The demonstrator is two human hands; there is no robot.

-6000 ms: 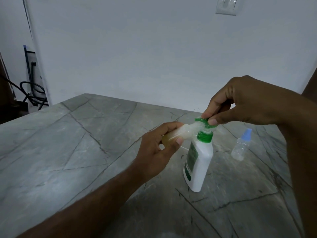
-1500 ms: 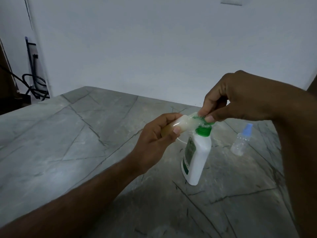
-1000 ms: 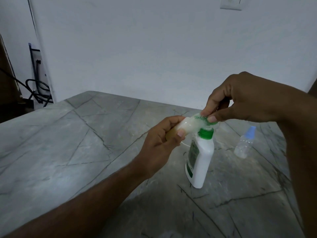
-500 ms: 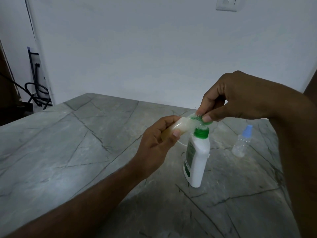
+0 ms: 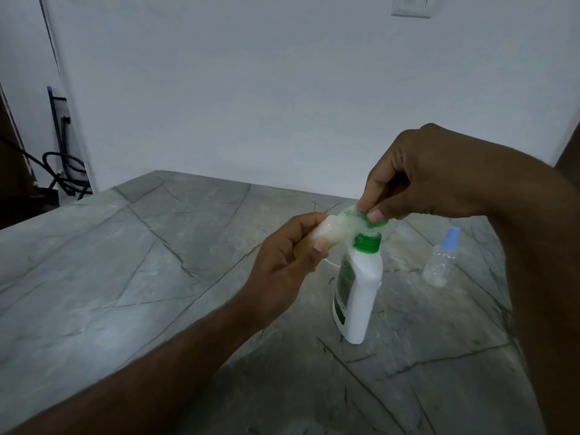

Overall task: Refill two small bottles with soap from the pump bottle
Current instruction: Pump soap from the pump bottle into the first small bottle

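The left hand [image 5: 282, 265] gripped a small bottle [image 5: 326, 235] tilted against the green pump head [image 5: 370, 219], which the right hand [image 5: 417, 180] pinched, seemingly pressing. The pump bottle [image 5: 361, 290] stood on the bench [image 5: 141, 262], a second small bottle [image 5: 439, 262] nearby.

The pump bottle [image 5: 361, 290] has a white body with a green collar at the neck, a green pump head [image 5: 372, 219] on top and a dark green label down its side (the print is too blurred to read). The small bottle [image 5: 328, 235] held at the pump is translucent whitish, shading to yellowish-amber toward its far end. The other small bottle [image 5: 438, 265] is clear with a pale blue cap. The tabletop [image 5: 131, 265] is grey-green stone, patterned with thin dark veins that cross it like cracks. The wall [image 5: 251, 89] behind is plain white, with a white switch plate [image 5: 411, 6] high up. Black cables [image 5: 67, 174] lie coiled in the corner.
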